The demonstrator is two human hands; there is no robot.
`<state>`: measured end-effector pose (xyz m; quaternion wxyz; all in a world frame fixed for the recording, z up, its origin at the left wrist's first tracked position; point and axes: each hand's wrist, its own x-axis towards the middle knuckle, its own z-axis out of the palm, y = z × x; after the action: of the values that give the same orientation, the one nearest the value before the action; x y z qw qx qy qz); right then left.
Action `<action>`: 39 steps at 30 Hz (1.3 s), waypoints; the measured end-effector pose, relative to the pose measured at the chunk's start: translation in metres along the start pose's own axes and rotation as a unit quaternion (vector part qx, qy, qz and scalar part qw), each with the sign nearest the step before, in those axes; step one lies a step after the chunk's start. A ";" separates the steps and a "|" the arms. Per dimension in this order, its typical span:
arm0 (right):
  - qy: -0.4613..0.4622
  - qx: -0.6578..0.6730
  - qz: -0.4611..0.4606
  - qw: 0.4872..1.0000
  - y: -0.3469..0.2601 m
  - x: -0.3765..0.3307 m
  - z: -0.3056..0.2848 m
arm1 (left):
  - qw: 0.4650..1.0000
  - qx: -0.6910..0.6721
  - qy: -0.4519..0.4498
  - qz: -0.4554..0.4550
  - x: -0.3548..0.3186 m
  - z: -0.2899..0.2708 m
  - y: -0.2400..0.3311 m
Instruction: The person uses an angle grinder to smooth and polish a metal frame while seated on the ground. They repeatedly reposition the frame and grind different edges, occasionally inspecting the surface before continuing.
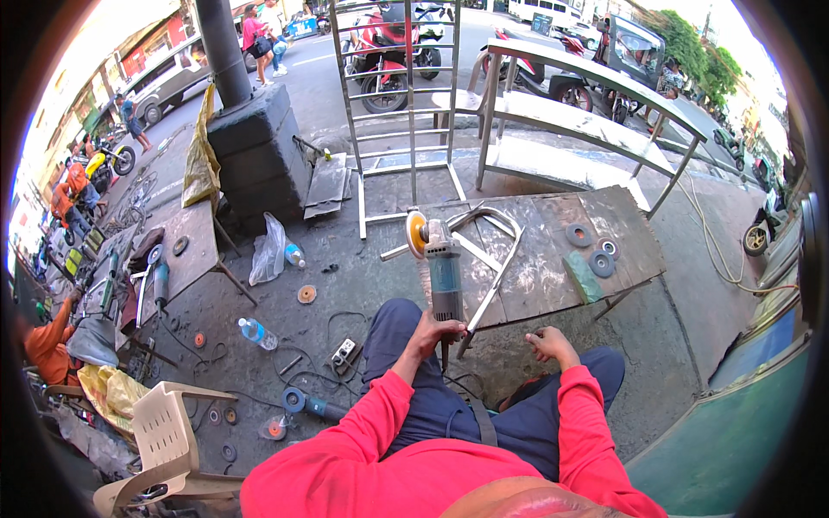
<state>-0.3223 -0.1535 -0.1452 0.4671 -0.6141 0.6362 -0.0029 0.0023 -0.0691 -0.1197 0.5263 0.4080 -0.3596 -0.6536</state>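
My left hand (432, 332) is wrapped round the lower end of a teal and grey angle grinder (445, 285). The tool stands upright over the near edge of a low worn wooden table (553, 298), its orange-yellow disc (416, 235) at the top facing left. Beside it on the table lies a bent shiny metal tube frame (509, 274); whether the grinder touches it I cannot tell. My right hand (553, 345) hovers above my right thigh, its fingers loosely curled in and nothing visible in them.
Several grinding discs (602, 263) and a green block (583, 276) lie on the table's right. Behind stand a metal ladder-like frame (410, 129) and a steel shelf rack (587, 121). Cords, bottles (257, 333), a second grinder (315, 406) and a plastic chair (168, 432) are left.
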 end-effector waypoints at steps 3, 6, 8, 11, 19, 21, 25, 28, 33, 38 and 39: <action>-0.011 0.017 -0.003 1.000 0.003 0.003 0.001 | 1.000 0.005 0.009 -0.002 0.000 -0.001 -0.001; -0.012 0.011 -0.005 1.000 0.006 0.006 0.001 | 1.000 0.002 0.014 0.004 0.000 0.000 -0.001; -0.015 -0.003 -0.003 1.000 0.007 0.007 0.002 | 1.000 0.003 0.014 -0.001 0.000 0.001 -0.001; 0.000 0.004 0.003 1.000 0.007 0.006 0.002 | 1.000 -0.001 0.023 0.010 0.000 0.002 -0.001; -0.001 0.006 -0.011 1.000 0.003 -0.001 0.000 | 1.000 0.009 0.026 0.012 0.000 0.002 -0.002; 0.000 0.004 -0.012 1.000 0.001 -0.002 -0.001 | 1.000 0.014 0.022 0.014 0.000 0.002 -0.002; 0.002 -0.007 -0.007 1.000 -0.001 -0.004 -0.001 | 1.000 0.023 0.018 0.007 0.000 0.003 -0.001; 0.003 -0.011 -0.001 1.000 -0.001 -0.004 -0.001 | 0.999 0.025 0.017 0.010 0.000 0.004 -0.001; -0.004 -0.017 -0.001 1.000 -0.001 -0.001 -0.002 | 0.998 0.059 0.006 0.005 0.000 0.007 0.000; 0.020 -0.069 0.002 0.997 0.007 0.008 -0.003 | 0.999 0.031 0.018 -0.003 -0.002 0.011 0.000; 0.031 -0.056 -0.006 0.998 0.009 0.010 -0.002 | 0.999 0.036 0.017 0.018 -0.001 0.011 0.000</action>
<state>-0.3284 -0.1606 -0.1551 0.4118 -0.6426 0.6461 0.0105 -0.0078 -0.0673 -0.1149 0.5292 0.4316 -0.3812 -0.6233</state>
